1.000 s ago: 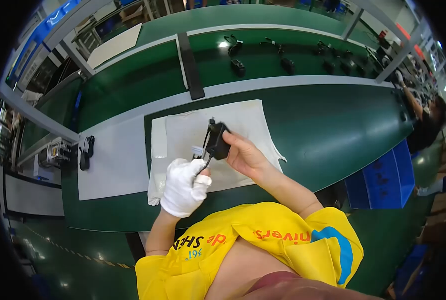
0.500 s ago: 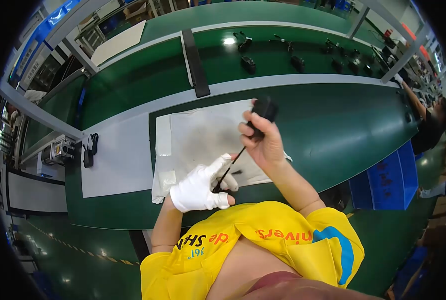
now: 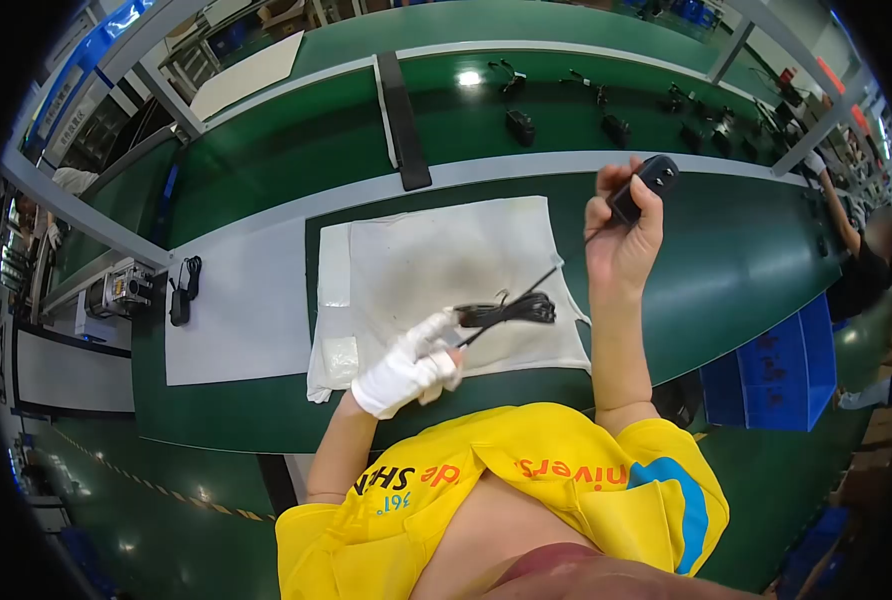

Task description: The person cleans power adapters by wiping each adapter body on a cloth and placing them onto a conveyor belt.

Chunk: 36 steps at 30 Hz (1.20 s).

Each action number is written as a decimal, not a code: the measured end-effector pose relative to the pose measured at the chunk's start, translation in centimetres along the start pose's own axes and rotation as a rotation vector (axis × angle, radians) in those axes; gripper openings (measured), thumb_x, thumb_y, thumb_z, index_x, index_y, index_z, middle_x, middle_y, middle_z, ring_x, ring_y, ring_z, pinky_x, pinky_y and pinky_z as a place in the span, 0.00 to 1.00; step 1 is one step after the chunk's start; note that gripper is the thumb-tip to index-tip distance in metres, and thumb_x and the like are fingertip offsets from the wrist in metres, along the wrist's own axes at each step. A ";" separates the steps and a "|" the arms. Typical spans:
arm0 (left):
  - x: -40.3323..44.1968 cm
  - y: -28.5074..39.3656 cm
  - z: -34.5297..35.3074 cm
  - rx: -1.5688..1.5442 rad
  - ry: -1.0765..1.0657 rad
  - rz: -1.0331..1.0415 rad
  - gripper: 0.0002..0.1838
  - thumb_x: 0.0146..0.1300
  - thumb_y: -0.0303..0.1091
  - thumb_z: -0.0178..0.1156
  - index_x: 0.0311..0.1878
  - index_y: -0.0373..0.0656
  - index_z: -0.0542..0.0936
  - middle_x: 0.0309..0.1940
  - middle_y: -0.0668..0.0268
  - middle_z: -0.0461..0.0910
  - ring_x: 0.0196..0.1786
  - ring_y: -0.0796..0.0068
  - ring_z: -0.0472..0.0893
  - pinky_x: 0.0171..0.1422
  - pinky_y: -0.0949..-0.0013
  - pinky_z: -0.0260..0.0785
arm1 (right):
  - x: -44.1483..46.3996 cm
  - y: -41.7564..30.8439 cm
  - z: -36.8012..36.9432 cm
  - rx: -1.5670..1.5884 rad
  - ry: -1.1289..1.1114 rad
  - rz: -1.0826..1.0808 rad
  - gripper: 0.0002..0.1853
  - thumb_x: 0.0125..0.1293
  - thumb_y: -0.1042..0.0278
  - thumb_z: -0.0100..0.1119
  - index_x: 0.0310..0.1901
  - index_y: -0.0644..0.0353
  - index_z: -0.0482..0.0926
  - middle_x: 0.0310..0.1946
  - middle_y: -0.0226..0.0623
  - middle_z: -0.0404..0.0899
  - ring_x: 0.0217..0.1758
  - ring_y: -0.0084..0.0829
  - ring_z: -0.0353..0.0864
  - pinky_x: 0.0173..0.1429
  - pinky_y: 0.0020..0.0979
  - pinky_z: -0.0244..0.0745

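My right hand (image 3: 626, 225), bare, is closed around a black power adapter (image 3: 654, 182), raised beyond the right edge of the white cloth. The adapter's metal prongs show and face up. In its white glove with bare fingertips, my left hand (image 3: 411, 372) pinches the black cord near the cloth's front edge. A coiled bundle of cord (image 3: 514, 311) sticks out just past those fingers, over the cloth. Between the two hands a stretch of cord slants upward, part of it blurred. Underneath lies the stained white cloth (image 3: 396, 240) on the green table (image 3: 706, 260).
At left, another black adapter with coiled cord (image 3: 182, 292) lies on a white sheet (image 3: 236, 340). Several adapters (image 3: 519, 127) rest on the green belt (image 3: 296, 155) beyond a grey rail. A blue bin (image 3: 771, 365) stands at right, near another person (image 3: 856, 250).
My right hand has moved up and right with the adapter, which has turned so its prongs show. The coiled cord now stands out beyond my left hand, which has shifted only slightly.
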<state>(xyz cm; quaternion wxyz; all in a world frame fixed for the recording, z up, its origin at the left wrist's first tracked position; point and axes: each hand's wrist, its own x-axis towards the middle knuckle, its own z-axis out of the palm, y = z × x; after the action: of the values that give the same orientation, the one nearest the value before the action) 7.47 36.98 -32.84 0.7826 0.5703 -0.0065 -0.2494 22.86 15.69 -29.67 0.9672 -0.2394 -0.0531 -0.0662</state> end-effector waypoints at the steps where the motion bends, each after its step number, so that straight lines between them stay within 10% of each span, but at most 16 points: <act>1: 0.3 -0.9 -0.4 -0.016 0.065 0.041 0.24 0.65 0.32 0.52 0.64 0.43 0.61 0.28 0.68 0.71 0.23 0.86 0.65 0.23 0.83 0.55 | 0.2 0.3 -0.2 -0.001 -0.001 0.002 0.19 0.60 0.72 0.56 0.53 0.60 0.69 0.40 0.31 0.73 0.46 0.24 0.75 0.29 0.22 0.67; 10: 0.4 -1.4 1.3 0.406 -0.157 0.046 0.18 0.68 0.25 0.46 0.61 0.41 0.65 0.31 0.69 0.70 0.32 0.83 0.68 0.36 0.79 0.63 | -4.7 -1.8 4.0 -0.669 -0.471 -0.828 0.41 0.61 0.58 0.62 0.70 0.54 0.48 0.51 0.40 0.68 0.43 0.28 0.74 0.41 0.27 0.73; 14: 1.1 -0.7 1.0 0.699 -0.283 0.018 0.12 0.67 0.26 0.46 0.53 0.38 0.68 0.30 0.67 0.69 0.30 0.78 0.68 0.34 0.76 0.64 | -5.4 0.4 2.6 -1.499 -0.715 -1.155 0.39 0.51 0.61 0.67 0.64 0.57 0.61 0.41 0.44 0.68 0.43 0.42 0.66 0.47 0.39 0.64; 17: 1.2 -1.3 0.8 0.753 -0.240 -0.160 0.09 0.67 0.27 0.46 0.49 0.38 0.69 0.27 0.66 0.69 0.28 0.76 0.69 0.33 0.75 0.64 | -2.6 9.7 -5.9 -1.774 -0.872 -0.533 0.31 0.50 0.67 0.64 0.59 0.54 0.71 0.39 0.47 0.67 0.40 0.47 0.65 0.45 0.44 0.60; 19: 1.1 -1.1 1.1 0.760 -0.093 -0.254 0.15 0.66 0.25 0.45 0.55 0.38 0.68 0.30 0.64 0.70 0.28 0.78 0.69 0.33 0.75 0.65 | -3.6 10.5 -7.9 -1.867 -0.931 -0.533 0.32 0.50 0.68 0.65 0.60 0.54 0.70 0.37 0.46 0.68 0.39 0.45 0.64 0.44 0.44 0.59; 21: 1.0 -4.0 -0.8 0.788 -0.142 0.070 0.17 0.66 0.24 0.45 0.58 0.38 0.66 0.31 0.63 0.70 0.29 0.80 0.67 0.34 0.76 0.64 | -2.8 11.0 -7.1 -1.935 -0.994 -0.603 0.33 0.49 0.70 0.66 0.60 0.54 0.70 0.35 0.45 0.68 0.38 0.44 0.64 0.43 0.43 0.59; 25: 0.5 -0.8 0.6 0.646 -0.178 -0.194 0.17 0.66 0.22 0.42 0.57 0.38 0.68 0.31 0.65 0.70 0.31 0.79 0.67 0.36 0.78 0.63 | -4.7 8.9 -3.4 -1.777 -0.859 -0.703 0.31 0.53 0.63 0.63 0.61 0.52 0.67 0.36 0.46 0.67 0.40 0.46 0.64 0.46 0.45 0.61; 36: 0.3 -1.4 0.2 0.598 -0.172 -0.126 0.18 0.63 0.21 0.44 0.57 0.40 0.70 0.34 0.67 0.72 0.34 0.80 0.70 0.41 0.78 0.65 | -4.4 10.8 -5.8 -1.869 -0.953 -0.616 0.32 0.53 0.67 0.63 0.62 0.53 0.67 0.33 0.47 0.66 0.38 0.46 0.64 0.44 0.42 0.59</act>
<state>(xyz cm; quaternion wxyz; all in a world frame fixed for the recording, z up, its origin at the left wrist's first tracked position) 7.10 36.35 -34.08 0.5597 0.7514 -0.1102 -0.3318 20.60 22.88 -40.29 0.2258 -0.8567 -0.4083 -0.2201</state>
